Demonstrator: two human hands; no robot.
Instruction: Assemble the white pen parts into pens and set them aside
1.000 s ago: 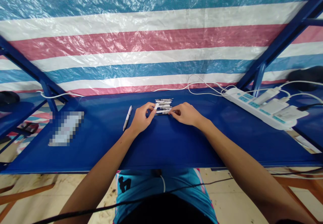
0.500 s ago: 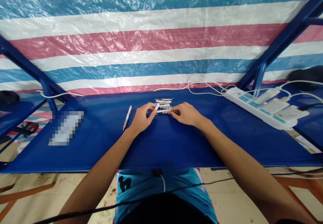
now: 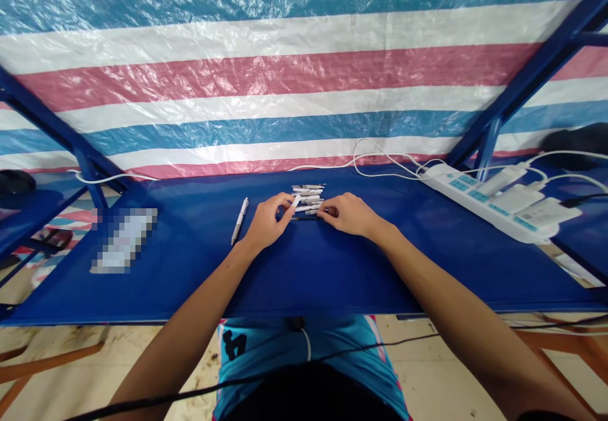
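In the middle of the blue table, several white and grey pens (image 3: 310, 194) lie side by side in a small row. My left hand (image 3: 272, 219) is closed, thumb and index finger pinching a short white piece (image 3: 297, 201) that looks like part of a pen barrel. To the right of the row, my right hand (image 3: 349, 213) pinches the end of a thin dark rod (image 3: 304, 219), which looks like a pen refill. That rod lies just in front of the pens. A single white and grey pen (image 3: 240, 221) rests apart, left of my left hand.
At the right stands a white power strip (image 3: 489, 202) with plugs and white cables (image 3: 380, 155). A blurred-out flat object (image 3: 124, 240) lies on the table's left side. Behind rises a striped plastic sheet (image 3: 285, 73), with blue metal posts (image 3: 489, 145) at both sides.
The thin dark rod at my right fingertips has shifted slightly towards me, leaving a gap to the pen row. My left hand stays in place with the white piece.
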